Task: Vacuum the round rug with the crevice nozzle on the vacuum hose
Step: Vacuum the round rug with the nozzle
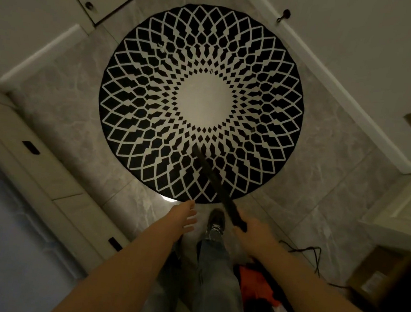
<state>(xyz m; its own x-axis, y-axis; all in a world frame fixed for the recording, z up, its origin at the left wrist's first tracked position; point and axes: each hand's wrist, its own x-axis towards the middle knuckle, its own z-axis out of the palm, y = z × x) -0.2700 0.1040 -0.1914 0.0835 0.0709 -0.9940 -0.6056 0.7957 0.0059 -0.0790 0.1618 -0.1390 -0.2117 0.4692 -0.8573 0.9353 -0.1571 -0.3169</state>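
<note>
Right hand (255, 232) is gripping the near end of the crevice nozzle (218, 187), fingers curled round it; the hose behind the hand is mostly hidden by the forearm. Nozzle long axis is running from the grip up and to the left, tip (196, 148) sitting over the near band of the round rug (201, 103), short of the white centre; can't tell if the tip is touching the pile or hovering just above. Rug is lying on the grey tile floor (79, 126), straight ahead and far of the grip, so nearly all of it is beyond the tip. Left hand (184, 218) is hanging free with fingers straight and holding nothing, just near of the rug's near edge and left of the nozzle. Right hand is the working one; left is nearer the rug's left half but not involved. Shoe (215, 224) is standing on tile between the two hands, just off the rug. Orange vacuum body (254, 282) is sitting near and right by the leg, black cord (307, 255) trailing on the floor to the right. My read: the coming stroke is depending on pushing along the nozzle axis, far and left toward the centre, then sweeping sideways. Cord snagging underfoot is looking like the main risk.
</note>
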